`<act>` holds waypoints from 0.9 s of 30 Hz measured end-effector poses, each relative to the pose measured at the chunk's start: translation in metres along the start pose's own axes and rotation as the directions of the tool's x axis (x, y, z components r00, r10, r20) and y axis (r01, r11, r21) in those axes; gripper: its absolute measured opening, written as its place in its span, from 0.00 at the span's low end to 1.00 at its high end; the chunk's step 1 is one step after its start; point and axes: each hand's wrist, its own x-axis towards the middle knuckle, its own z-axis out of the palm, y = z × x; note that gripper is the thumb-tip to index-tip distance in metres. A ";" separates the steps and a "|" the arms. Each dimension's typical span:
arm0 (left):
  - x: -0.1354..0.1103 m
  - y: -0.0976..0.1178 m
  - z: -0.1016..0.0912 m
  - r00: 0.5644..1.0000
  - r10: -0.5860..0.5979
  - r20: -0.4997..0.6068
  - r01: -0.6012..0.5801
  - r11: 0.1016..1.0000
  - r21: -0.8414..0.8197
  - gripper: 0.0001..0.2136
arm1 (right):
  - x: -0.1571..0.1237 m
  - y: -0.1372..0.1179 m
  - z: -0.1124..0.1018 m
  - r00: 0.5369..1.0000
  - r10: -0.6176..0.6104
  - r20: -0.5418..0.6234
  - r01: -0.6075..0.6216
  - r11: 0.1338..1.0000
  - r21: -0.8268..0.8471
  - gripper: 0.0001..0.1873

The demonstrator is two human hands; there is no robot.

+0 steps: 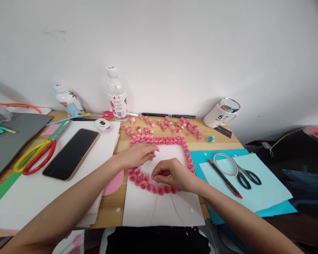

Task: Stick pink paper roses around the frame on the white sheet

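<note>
Head view: rolled pink paper roses (143, 184) outline a shape on a white sheet (161, 211) at the worktop's (113, 208) near edge.
Left hand (139, 154): fingers relaxed, flat on the sheet.
Right hand (173, 174): fingers pinched at the lower row; any rose between them is hidden.
Handling: probably light and crushable; pinch gently by the rim.
Facing: spirals face up; round, no long axis.

White mug (219, 116), right of the water bottle (117, 95), is showing "52"; the bottle's label print is too small to read.

Your phone (71, 153) lies left of the sheet (161, 208) carrying the paper roses (161, 140); scissors (240, 171) lie right of it; bottle (117, 95) and mug (220, 114) stand behind.
</note>
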 end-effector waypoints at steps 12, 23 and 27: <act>-0.002 -0.001 -0.001 0.998 0.005 0.068 -0.005 1.000 0.003 0.10 | 0.004 -0.001 0.011 1.000 0.021 0.004 -0.021 0.993 -0.119 0.04; 0.000 0.004 -0.002 0.998 0.000 0.070 -0.002 0.999 0.033 0.10 | 0.009 0.003 0.008 0.996 0.066 0.056 -0.064 0.998 -0.029 0.06; 0.000 0.002 -0.001 0.998 0.009 0.067 -0.011 0.999 0.032 0.10 | 0.008 0.003 0.012 0.998 0.067 0.018 -0.067 0.997 -0.047 0.07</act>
